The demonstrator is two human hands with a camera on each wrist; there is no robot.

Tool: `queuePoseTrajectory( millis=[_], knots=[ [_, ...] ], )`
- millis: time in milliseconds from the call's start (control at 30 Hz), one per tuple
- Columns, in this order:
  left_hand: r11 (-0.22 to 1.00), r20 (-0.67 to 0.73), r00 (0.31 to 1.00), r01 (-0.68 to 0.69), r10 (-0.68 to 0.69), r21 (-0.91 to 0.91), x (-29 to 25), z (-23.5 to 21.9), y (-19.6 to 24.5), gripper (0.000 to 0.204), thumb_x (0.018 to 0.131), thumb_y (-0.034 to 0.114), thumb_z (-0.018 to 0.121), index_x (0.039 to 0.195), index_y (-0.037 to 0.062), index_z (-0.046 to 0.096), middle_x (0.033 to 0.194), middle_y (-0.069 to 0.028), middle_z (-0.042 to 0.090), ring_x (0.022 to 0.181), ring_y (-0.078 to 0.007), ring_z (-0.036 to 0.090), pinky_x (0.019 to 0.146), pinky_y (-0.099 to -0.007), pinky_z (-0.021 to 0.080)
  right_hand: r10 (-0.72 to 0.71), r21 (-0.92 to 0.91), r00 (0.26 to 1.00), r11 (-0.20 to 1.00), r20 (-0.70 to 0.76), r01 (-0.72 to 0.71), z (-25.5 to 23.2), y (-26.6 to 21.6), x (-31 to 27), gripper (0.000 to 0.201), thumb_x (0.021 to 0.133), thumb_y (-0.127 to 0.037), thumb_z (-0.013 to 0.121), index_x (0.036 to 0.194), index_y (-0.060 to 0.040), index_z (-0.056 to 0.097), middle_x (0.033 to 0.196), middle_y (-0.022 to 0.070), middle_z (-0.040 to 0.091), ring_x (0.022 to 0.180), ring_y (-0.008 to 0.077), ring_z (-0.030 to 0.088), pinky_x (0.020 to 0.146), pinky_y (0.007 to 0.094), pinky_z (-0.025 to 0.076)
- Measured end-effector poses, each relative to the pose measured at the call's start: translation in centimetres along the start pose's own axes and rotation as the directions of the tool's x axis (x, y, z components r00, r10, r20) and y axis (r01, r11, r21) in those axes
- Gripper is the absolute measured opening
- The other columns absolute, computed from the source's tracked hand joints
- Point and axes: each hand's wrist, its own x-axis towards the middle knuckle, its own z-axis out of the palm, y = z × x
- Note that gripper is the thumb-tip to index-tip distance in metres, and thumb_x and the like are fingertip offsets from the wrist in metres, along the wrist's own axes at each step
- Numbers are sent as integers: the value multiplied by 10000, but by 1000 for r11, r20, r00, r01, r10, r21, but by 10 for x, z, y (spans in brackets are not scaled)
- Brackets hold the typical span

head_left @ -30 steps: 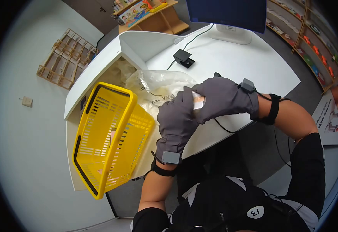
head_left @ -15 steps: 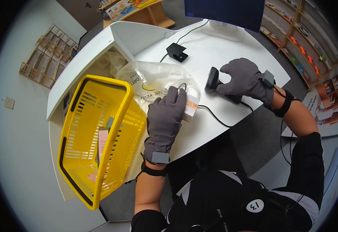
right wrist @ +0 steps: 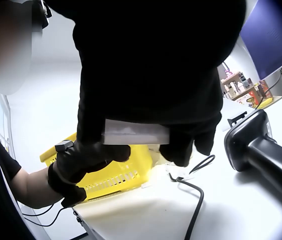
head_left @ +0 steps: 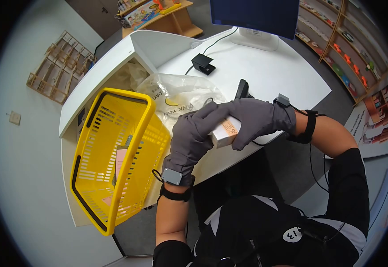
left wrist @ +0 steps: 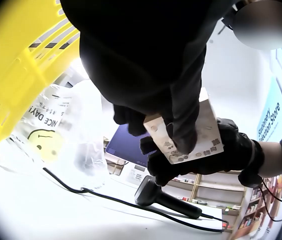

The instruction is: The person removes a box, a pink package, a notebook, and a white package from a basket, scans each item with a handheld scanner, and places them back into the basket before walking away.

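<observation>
Both gloved hands grip a small white box (head_left: 225, 132) with an orange printed patch, above the desk's front part. The left hand (head_left: 188, 133) holds its left side; in the left wrist view its fingers lie across the printed face of the box (left wrist: 185, 135). On the other side, the right hand (head_left: 260, 120) has its fingers round the box, whose pale edge (right wrist: 136, 133) shows between the fingers in the right wrist view. A black handheld scanner (left wrist: 166, 197) lies on the desk near the right hand, partly hidden by it in the head view.
A yellow basket (head_left: 147, 133) with pink and grey items stands at the left. Behind the left hand lies a clear plastic bag (head_left: 167, 91). Farther back are a small black stand (head_left: 203, 63) and a monitor (head_left: 255, 15). A cable crosses the desk.
The right hand let go of the scanner's area and came back left to the box, after moving off it earlier. The left hand has kept the box and turned it slightly.
</observation>
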Motion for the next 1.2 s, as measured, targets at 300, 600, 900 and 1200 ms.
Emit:
queuePoseTrajectory(
  millis=[300, 600, 900, 1200],
  knots=[
    [875, -137, 872, 480, -470, 54, -19, 16, 37, 1164, 736, 417, 992, 1641, -1, 390, 1267, -250, 755, 1067, -430, 790, 854, -460, 644, 273, 116, 900, 962, -340, -248, 21, 9, 8, 629, 739, -400, 910, 1206, -7, 756, 873, 119, 795, 818, 222, 774, 767, 345, 615],
    [778, -265, 768, 622, -583, 89, -6, 42, 36, 1083, 794, 462, 929, 1592, -15, 374, 1072, -228, 794, 913, -440, 799, 752, -494, 640, 298, 169, 855, 954, -425, -249, 50, 2, 24, 615, 827, -508, 890, 1078, 42, 780, 878, 146, 786, 792, 225, 764, 746, 323, 600],
    [843, -275, 824, 533, -496, 75, -15, 45, 7, 1029, 784, 436, 942, 1556, 14, 409, 1043, -202, 796, 880, -418, 799, 776, -484, 649, 216, 199, 940, 966, -264, -166, 39, 17, 28, 678, 888, -573, 852, 1114, 64, 796, 900, 153, 793, 815, 226, 753, 782, 342, 595],
    [869, -319, 850, 477, -420, 128, -31, 47, -27, 897, 787, 385, 912, 1508, 39, 505, 1103, -177, 782, 916, -409, 788, 776, -510, 640, 336, -263, 853, 849, -398, -457, -10, 21, -15, 609, 848, -563, 812, 1052, 10, 831, 932, 196, 791, 907, 315, 765, 809, 448, 596]
  ],
)
